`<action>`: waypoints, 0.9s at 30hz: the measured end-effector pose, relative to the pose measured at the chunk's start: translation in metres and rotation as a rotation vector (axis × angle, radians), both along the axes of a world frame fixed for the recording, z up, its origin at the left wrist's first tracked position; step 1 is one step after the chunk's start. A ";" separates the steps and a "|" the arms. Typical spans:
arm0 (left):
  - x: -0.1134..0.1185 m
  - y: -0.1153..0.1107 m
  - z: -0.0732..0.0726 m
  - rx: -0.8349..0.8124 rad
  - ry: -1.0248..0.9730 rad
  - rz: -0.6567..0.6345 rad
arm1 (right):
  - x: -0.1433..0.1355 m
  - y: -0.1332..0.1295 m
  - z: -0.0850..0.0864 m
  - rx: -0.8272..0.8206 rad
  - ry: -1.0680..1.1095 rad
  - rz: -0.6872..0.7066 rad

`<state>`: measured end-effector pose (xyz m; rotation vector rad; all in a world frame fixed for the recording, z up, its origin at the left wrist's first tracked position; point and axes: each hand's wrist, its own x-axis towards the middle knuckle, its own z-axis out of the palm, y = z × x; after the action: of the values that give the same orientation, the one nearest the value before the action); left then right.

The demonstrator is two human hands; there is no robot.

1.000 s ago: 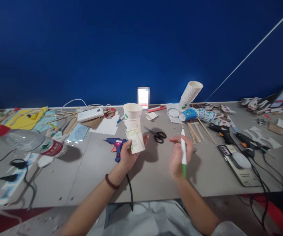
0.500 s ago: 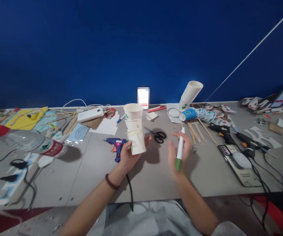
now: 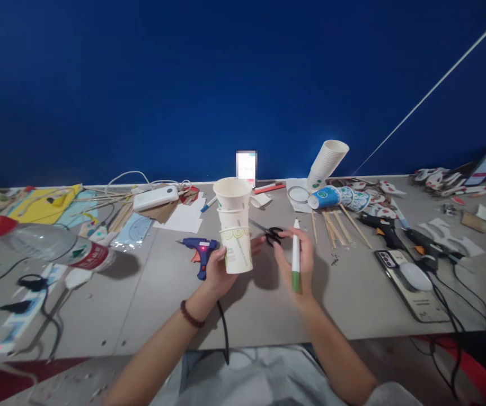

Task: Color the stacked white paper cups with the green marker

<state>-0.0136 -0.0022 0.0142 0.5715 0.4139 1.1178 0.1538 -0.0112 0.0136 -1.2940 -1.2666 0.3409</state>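
The left hand (image 3: 218, 273) cradles a paper-cup tower (image 3: 233, 220) low down, I'd say for steadiness, while just right the right hand (image 3: 286, 266) holds a green-ended marker (image 3: 296, 254).

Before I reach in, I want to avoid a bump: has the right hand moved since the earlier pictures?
Yes. The right hand, holding the white-and-green pen, has moved left, toward the stacked cups, judged against the unmoved scissors.

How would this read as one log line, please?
left hand: holds paper cup stack; right hand: holds green-ended marker; marker: apart from stack
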 end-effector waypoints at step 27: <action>0.000 0.004 -0.001 -0.068 0.100 0.075 | 0.002 0.001 -0.005 0.015 0.050 0.005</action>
<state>-0.0134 0.0016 0.0134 0.5578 0.5616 1.1450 0.1553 -0.0101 0.0086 -1.2628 -1.2280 0.3645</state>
